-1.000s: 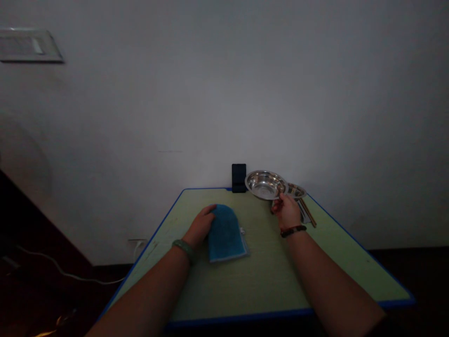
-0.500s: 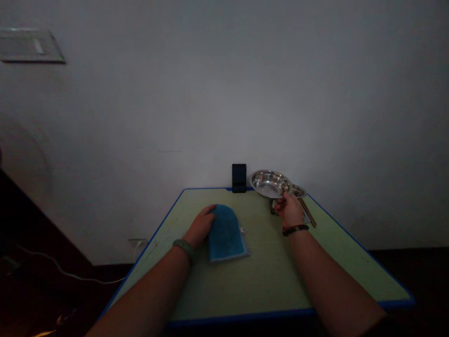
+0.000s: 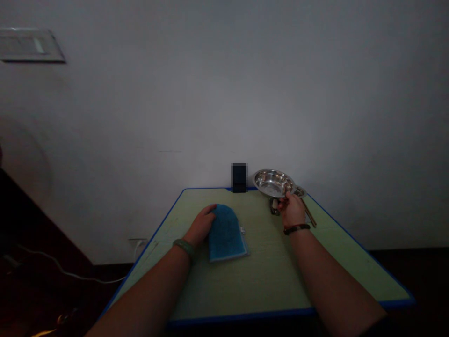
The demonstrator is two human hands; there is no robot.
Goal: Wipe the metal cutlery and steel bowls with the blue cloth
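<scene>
My right hand (image 3: 292, 210) is closed on the near rim of a shiny steel dish (image 3: 273, 182) and holds it lifted above the far right part of the green table (image 3: 266, 276). Just behind it a second steel bowl (image 3: 300, 191) rests on the table, with brown chopsticks (image 3: 309, 213) lying beside it. A small metal piece (image 3: 274, 206) lies under the raised dish. My left hand (image 3: 200, 226) rests at the left edge of a blue cloth (image 3: 225, 232) lying flat near the table's middle; its fingers curl against the cloth.
A dark phone (image 3: 239, 178) stands upright against the white wall at the table's far edge. The table has a blue border (image 3: 242, 318). A white cable (image 3: 70, 276) trails over the dark floor at left. A vent panel (image 3: 30, 45) hangs high on the wall.
My right hand has carried the steel dish a little to the right and farther back, over the other bowl. My left hand and the cloth have stayed put.
</scene>
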